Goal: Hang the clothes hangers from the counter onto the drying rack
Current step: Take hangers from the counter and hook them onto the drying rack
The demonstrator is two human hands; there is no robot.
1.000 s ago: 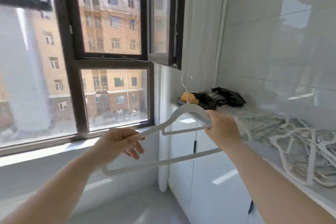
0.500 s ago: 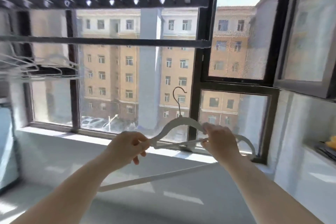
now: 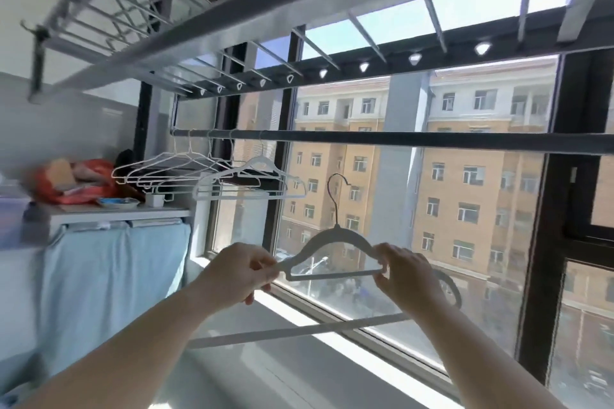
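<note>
I hold a white clothes hanger (image 3: 335,242) upright in front of the window, its metal hook pointing up. My left hand (image 3: 239,271) pinches its left shoulder and my right hand (image 3: 407,272) grips its right shoulder. The drying rack's dark rail (image 3: 398,139) runs across the window well above the hook. Several white hangers (image 3: 212,176) hang from the rail's left end. The counter is out of view.
The rack's upper frame (image 3: 199,26) with its slats and row of hook holes spans overhead. A shelf (image 3: 126,214) at the left holds an orange bag (image 3: 83,179) and boxes, with a light-blue cloth (image 3: 109,276) draped below. The white windowsill (image 3: 299,305) lies under my hands.
My view has swung left and upward from the counter to the rack. Both hands kept hold of the hanger and carried it along, now below the rail.
</note>
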